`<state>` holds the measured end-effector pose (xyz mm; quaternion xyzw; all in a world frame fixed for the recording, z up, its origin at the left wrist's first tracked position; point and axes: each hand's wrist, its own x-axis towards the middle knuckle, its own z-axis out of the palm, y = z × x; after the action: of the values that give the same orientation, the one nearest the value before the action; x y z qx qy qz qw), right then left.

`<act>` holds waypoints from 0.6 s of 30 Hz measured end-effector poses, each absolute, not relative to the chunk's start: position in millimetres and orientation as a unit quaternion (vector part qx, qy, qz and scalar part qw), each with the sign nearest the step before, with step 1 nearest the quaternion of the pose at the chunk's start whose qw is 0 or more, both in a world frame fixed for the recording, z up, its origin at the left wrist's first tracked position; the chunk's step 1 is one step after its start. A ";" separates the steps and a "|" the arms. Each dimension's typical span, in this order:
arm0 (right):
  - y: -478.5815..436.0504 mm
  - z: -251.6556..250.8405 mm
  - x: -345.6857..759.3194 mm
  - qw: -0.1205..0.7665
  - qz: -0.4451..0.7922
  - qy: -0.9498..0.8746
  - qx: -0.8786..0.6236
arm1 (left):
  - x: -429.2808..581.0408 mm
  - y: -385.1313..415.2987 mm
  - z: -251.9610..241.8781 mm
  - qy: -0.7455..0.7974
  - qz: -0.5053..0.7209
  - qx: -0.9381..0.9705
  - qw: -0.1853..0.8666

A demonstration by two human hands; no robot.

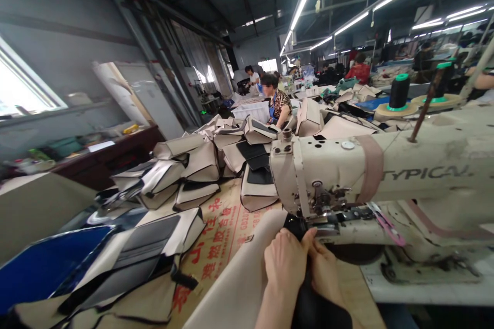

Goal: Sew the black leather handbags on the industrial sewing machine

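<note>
My left hand (284, 262) lies on a beige and black leather piece (239, 277), fingers curled over its black edge just below the needle area. My right hand (326, 270) sits beside it, partly hidden behind the black material (314, 311), pressing the same piece. Both hands are right under the head of a cream sewing machine (366, 169) marked TYPICAL. The piece runs from the bottom edge up to the presser foot (322, 211).
Stacks of beige and black sewn covers (185, 169) pile up on the table ahead. Cardboard with red print (216, 236) lies beneath them. A blue sheet (42, 262) lies at the left. A black thread cone (399, 91) stands on the machine. Other people work at the back.
</note>
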<state>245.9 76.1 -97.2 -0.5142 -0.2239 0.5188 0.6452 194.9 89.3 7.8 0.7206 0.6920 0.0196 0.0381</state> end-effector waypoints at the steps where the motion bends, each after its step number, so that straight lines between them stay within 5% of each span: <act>1: 76.6 -97.4 244.9 0.646 0.532 -0.215 -0.503 | 196.2 91.2 7.6 0.698 0.026 0.715 0.039; 18: 78.3 -71.6 245.9 0.655 0.536 -0.181 -0.500 | 166.7 122.8 -5.1 0.684 0.070 0.700 0.191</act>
<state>245.9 78.3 -71.6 -0.5005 -0.1810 0.5359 0.6555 166.7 122.8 -5.1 0.7002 0.6842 0.0703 0.1914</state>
